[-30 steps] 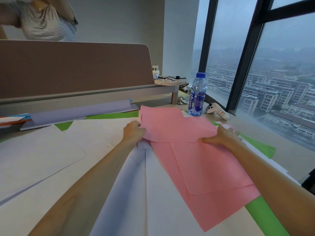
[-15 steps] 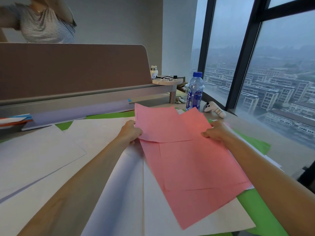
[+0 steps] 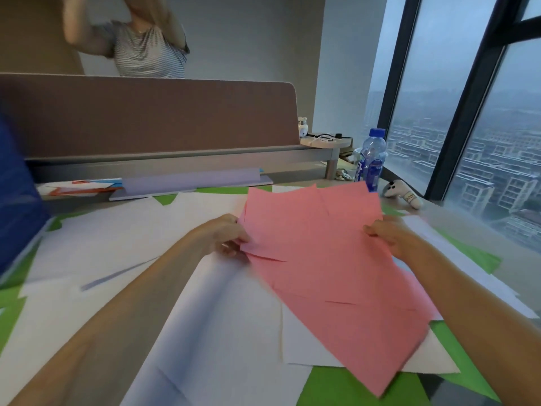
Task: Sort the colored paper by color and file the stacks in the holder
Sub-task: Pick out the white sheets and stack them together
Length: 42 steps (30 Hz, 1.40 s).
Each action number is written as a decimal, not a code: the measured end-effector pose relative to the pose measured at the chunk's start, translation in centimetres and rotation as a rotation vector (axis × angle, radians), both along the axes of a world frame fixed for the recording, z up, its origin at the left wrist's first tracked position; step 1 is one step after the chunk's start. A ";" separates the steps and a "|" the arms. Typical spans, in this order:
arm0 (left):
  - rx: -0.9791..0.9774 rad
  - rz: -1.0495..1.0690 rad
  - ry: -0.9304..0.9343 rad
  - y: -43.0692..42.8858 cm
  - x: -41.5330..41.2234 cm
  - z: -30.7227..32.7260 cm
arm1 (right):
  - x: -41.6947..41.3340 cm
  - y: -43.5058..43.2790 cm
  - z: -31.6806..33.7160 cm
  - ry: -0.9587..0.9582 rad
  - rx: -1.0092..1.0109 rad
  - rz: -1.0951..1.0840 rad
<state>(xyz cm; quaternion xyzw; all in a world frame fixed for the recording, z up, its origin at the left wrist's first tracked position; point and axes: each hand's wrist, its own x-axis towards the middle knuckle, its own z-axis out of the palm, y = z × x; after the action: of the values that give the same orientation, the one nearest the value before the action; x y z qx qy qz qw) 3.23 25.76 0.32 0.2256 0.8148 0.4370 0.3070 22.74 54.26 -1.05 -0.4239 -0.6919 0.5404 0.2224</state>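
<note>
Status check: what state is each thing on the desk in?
Pink sheets, held at both side edges, unaligned.
Left hand, gripping pink sheets.
Right hand, gripping pink sheets.
White sheets, lying spread out loose.
Green sheets, scattered beneath the white.
Water bottle, upright, capped.

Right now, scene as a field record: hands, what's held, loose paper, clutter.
left hand: grips the left edge of the pink sheets
right hand: grips their right edge
pink sheets: several, overlapping, edges not squared up
white sheets: spread over the desk, under the pink
green sheets: partly covered by white ones
lavender sheets: at the back, below the divider
water bottle: upright, behind the pink sheets
</note>
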 end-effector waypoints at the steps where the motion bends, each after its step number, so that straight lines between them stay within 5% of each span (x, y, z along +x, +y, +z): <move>1: 0.018 -0.001 -0.001 -0.8 0.2 0.3 | -0.4 -0.5 0.1 -0.023 -0.041 0.072; 5: 0.131 0.068 0.051 -2.5 0.5 1.4 | -1.3 -3.9 1.4 -0.039 -0.194 0.451; 8: 0.180 0.120 0.088 -3.4 0.6 1.8 | -2.3 -5.5 2.0 -0.025 -0.163 0.536; 18: 0.095 0.417 0.008 -12.1 -0.4 0.1 | -5.0 -8.4 0.5 0.216 -0.113 0.161; 22: 0.073 0.367 -0.049 -14.5 -1.1 0.3 | -6.9 -8.5 0.5 0.265 -0.194 -0.022; 28: 0.009 0.122 -0.203 -14.5 -1.6 0.9 | -10.3 -9.9 -0.2 0.274 -0.313 0.059; 32: 0.129 0.231 -0.375 -13.5 -2.3 0.1 | -12.0 -11.6 -0.9 0.372 -0.416 0.085; 42: 0.191 0.207 -0.228 -13.1 -3.9 -0.4 | -12.6 -10.3 -0.6 0.352 -0.339 0.138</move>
<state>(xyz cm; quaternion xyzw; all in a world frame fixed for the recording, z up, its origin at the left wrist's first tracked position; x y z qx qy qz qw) -0.67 12.64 -0.11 0.1176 0.7483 0.5646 0.3279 10.14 43.94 -1.63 -0.3062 -0.5693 0.7281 0.2278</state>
